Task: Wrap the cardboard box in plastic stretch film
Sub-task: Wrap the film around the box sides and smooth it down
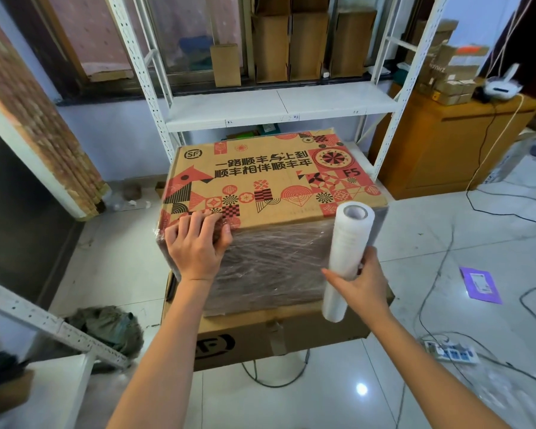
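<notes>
A cardboard box with red and black printed patterns stands in the middle of the head view on a second, flat cardboard box. Clear stretch film covers its near side. My left hand presses on the near left top corner, fingers laid over the film's edge. My right hand grips the lower part of an upright white roll of stretch film beside the box's near right corner. The film runs from the roll onto the box's side.
A white metal shelf rack with upright cardboard pieces stands behind the box. A wooden cabinet is at the right. Cables, a power strip and a purple sheet lie on the tiled floor. A dark cloth heap lies left.
</notes>
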The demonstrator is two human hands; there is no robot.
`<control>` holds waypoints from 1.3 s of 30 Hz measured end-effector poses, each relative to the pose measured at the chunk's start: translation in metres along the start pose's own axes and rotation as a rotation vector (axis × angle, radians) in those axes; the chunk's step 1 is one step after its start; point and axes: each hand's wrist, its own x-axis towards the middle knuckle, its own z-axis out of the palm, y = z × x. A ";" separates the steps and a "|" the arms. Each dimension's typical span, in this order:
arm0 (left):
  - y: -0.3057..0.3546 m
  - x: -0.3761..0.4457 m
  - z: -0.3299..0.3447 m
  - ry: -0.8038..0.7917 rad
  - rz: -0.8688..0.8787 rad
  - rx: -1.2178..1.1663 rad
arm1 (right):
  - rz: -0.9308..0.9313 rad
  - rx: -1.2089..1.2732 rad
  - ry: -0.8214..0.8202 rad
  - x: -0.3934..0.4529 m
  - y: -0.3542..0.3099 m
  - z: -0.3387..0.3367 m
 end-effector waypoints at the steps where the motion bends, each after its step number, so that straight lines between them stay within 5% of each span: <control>1: 0.001 0.000 0.000 -0.001 -0.003 -0.002 | 0.012 -0.038 0.027 0.004 0.001 -0.002; 13: 0.008 0.000 -0.002 0.003 -0.058 -0.073 | 0.076 -0.176 0.264 0.009 -0.015 0.014; 28: 0.001 -0.006 0.000 -0.007 -0.046 -0.074 | -0.041 -0.174 -0.097 -0.004 -0.002 -0.009; 39: -0.004 -0.006 0.003 0.062 0.007 -0.086 | 0.081 0.167 -0.071 -0.003 -0.003 -0.016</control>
